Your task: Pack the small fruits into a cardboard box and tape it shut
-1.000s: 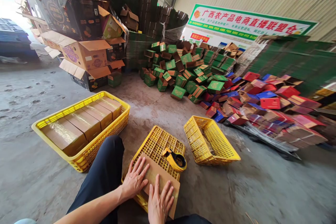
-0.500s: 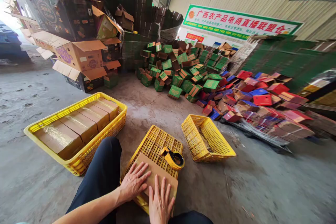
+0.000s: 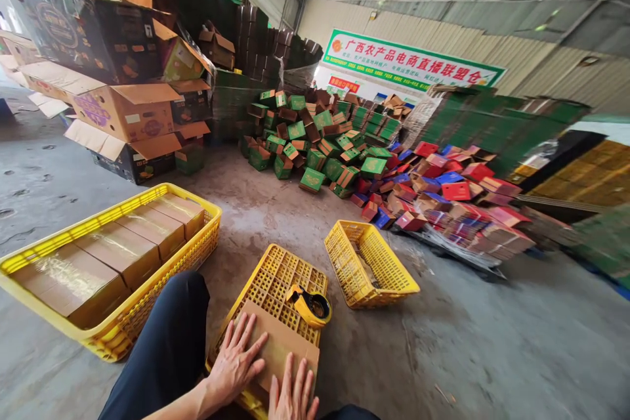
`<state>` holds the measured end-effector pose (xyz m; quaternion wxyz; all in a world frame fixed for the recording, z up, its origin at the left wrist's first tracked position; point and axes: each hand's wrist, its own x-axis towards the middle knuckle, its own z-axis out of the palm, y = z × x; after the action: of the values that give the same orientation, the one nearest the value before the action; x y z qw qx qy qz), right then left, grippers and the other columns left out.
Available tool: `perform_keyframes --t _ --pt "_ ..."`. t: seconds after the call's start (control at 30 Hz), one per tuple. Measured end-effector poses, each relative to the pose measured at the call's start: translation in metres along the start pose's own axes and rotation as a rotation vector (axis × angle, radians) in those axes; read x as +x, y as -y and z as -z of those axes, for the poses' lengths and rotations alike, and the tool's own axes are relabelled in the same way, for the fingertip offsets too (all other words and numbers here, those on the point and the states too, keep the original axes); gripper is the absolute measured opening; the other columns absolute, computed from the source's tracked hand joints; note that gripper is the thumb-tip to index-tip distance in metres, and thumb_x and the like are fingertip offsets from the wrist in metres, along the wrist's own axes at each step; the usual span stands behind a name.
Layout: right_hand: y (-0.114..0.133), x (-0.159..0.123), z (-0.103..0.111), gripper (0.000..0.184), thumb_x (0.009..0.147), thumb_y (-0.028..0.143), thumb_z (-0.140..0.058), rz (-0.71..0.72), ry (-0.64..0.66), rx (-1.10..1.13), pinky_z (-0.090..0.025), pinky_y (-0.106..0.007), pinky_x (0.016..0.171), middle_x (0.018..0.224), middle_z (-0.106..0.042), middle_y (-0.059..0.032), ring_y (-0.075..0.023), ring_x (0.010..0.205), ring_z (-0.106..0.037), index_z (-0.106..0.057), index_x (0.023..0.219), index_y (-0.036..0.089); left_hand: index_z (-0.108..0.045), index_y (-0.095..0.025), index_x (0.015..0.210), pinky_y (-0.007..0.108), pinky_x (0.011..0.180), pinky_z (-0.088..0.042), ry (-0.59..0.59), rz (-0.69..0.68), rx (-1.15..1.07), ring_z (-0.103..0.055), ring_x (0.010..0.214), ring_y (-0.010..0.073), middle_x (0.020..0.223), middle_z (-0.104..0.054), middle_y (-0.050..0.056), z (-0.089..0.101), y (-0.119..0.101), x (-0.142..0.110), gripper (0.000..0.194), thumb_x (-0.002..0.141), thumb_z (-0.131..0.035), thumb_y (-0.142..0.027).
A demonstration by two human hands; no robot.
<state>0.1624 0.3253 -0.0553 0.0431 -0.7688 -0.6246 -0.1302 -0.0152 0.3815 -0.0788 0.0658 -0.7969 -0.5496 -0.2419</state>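
A brown cardboard box [image 3: 283,344] lies on an upturned yellow crate [image 3: 275,275] in front of me. My left hand [image 3: 235,362] presses flat on the box's left side, fingers spread. Flat on the near edge of the box rests my right hand [image 3: 291,395], fingers stretched out and partly cut off by the frame. A yellow tape dispenser [image 3: 309,306] sits on the crate just beyond the box, untouched by either hand. My dark-trousered leg [image 3: 162,348] is at the left of the crate.
A large yellow crate [image 3: 121,325] holding taped brown boxes [image 3: 123,251] stands at the left. A smaller yellow basket [image 3: 369,266] lies tilted at the right. Piles of green boxes [image 3: 315,138] and red boxes [image 3: 453,200] fill the back; stacked cartons [image 3: 118,111] stand far left.
The view has swung to the right and tilted up. Both hands stay flat on the cardboard box, now lower in the picture.
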Motion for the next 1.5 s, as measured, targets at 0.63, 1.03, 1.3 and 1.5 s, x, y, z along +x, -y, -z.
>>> perform_keyframes --t 0.63,1.03,1.3,1.5 --pt "0.019 -0.016 -0.003 0.051 0.107 0.050 -0.041 0.143 -0.012 0.186 -0.032 -0.074 0.116 0.161 -0.049 -0.0128 -0.0406 0.145 -0.052 -0.052 0.155 0.036 -0.044 -0.042 0.160 0.047 0.126 -0.027 0.043 -0.148 -0.047 -0.045 0.150 0.0321 0.167 -0.043 0.006 0.031 0.003 0.003 0.065 0.101 -0.047 -0.070" --pt "-0.021 -0.025 0.020 0.069 0.109 0.054 -0.023 0.064 0.104 0.097 -0.035 -0.067 0.119 0.166 -0.038 -0.0202 -0.0406 0.154 -0.039 -0.048 0.159 0.013 -0.042 -0.032 0.162 0.061 0.122 -0.035 0.186 0.104 -0.143 -0.033 0.157 0.0358 0.172 -0.031 0.012 0.036 0.042 -0.007 0.058 0.108 -0.048 -0.050" --pt "0.050 -0.016 0.035 0.062 0.105 0.052 -0.047 0.125 0.147 0.190 -0.030 -0.069 0.120 0.167 -0.037 -0.0249 -0.0488 0.153 -0.034 -0.049 0.159 0.020 -0.048 -0.028 0.159 0.063 0.120 -0.038 0.196 0.106 -0.192 -0.025 0.159 0.0415 0.174 -0.025 0.016 0.042 0.025 -0.008 0.061 0.107 -0.041 -0.059" --pt "0.072 -0.012 0.036 0.055 0.109 0.033 -0.029 0.244 0.216 0.275 -0.026 -0.063 0.125 0.167 -0.041 -0.0113 -0.0320 0.155 -0.038 -0.039 0.163 0.027 -0.052 -0.027 0.157 0.049 0.124 -0.036 0.234 -0.022 -0.130 -0.040 0.154 0.0303 0.167 -0.042 0.010 0.061 0.018 -0.004 0.065 0.107 -0.035 -0.065"
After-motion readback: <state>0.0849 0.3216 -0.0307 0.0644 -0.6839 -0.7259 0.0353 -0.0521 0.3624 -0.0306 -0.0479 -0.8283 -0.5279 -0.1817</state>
